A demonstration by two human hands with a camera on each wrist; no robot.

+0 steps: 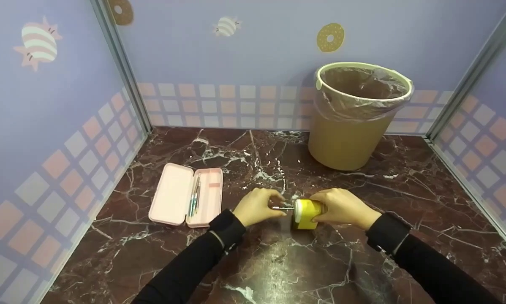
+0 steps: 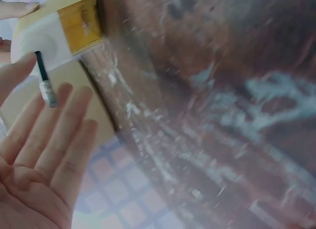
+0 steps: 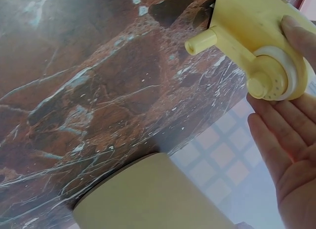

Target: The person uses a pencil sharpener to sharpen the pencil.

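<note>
A yellow crank pencil sharpener [image 1: 307, 214] stands on the dark marbled table, its pale front facing left. My right hand [image 1: 341, 207] grips its body, thumb on one side and fingers on the other. The crank handle [image 3: 201, 40] shows in the right wrist view beside a round hub. From the sharpener's pale front sticks a short dark pencil [image 2: 45, 81] with a silvery end. Around that end my left hand [image 1: 259, 207] is spread, its fingers extended and the thumb near the pencil in the left wrist view.
On the left lies an open pink pencil case [image 1: 171, 194] with a few thin pencils [image 1: 194, 200] inside. A yellowish bin [image 1: 346, 139] lined with a clear bag stands at the back right. White bits [image 1: 278, 166] are scattered behind the hands. Patterned walls enclose the table.
</note>
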